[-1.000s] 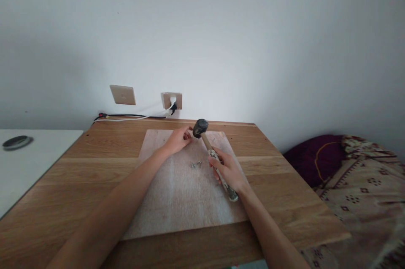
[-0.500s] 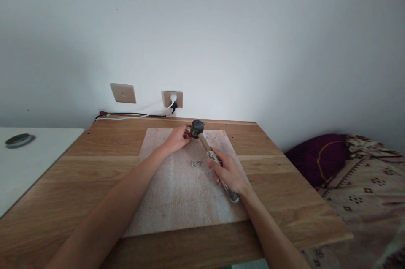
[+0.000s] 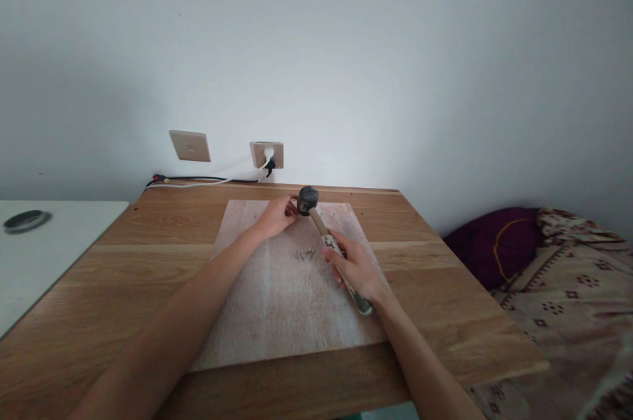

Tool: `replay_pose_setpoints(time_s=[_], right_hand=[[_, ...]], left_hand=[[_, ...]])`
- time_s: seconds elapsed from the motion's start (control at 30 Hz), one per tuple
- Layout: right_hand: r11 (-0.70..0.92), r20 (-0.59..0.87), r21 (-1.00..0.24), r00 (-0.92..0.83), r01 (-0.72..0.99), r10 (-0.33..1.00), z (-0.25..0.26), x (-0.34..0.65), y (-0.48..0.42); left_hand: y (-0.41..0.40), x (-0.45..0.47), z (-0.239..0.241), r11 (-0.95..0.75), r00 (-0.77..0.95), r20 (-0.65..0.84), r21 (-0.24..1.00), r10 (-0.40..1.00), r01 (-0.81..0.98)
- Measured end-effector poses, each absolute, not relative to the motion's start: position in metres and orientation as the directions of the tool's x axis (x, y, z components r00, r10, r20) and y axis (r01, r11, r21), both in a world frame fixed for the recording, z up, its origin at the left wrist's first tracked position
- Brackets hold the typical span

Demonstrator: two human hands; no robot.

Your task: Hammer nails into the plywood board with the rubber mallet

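Note:
My right hand (image 3: 353, 265) is wrapped round the handle of a mallet (image 3: 308, 201) with a dark head and a pale wooden shaft. Its head is over the far part of a thin, pale wooden board (image 3: 267, 308). Close beside the head, my left hand (image 3: 277, 215) rests near the board's far side with its fingers pinched together; whatever they hold is hidden behind the mallet head. Several small metal nails or screws (image 3: 304, 255) lie loose on the board between my hands. A few more tiny pieces show near the board's far right corner.
The board lies on a wooden table (image 3: 435, 295) against a white wall. A socket (image 3: 268, 155) with plugs feeds cables (image 3: 208, 180) along the table's back edge. At left is a white surface (image 3: 59, 242) with a round dark object (image 3: 24, 221); patterned fabric (image 3: 568, 314) lies at right.
The view has shifted very slightly. Both hands and the mallet keep nearly the same place over the board.

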State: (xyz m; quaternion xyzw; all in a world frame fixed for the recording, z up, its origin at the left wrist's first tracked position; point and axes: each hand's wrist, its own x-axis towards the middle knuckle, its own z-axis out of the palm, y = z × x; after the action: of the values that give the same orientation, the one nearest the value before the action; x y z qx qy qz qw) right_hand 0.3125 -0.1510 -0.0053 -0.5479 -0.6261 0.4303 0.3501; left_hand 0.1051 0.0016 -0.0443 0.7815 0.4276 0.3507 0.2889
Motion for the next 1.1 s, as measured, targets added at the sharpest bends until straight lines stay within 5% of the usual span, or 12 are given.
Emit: replay_pose_setpoints(time_s=[1.1], right_hand=[[0.032,-0.041,-0.910,-0.167,0.413,0.985,-0.0065,0.3146,-0.1524]], left_hand=[[0.0020,0.1043,-0.0435,-0.475,0.417,0.287,0.744,0.862,0.470]])
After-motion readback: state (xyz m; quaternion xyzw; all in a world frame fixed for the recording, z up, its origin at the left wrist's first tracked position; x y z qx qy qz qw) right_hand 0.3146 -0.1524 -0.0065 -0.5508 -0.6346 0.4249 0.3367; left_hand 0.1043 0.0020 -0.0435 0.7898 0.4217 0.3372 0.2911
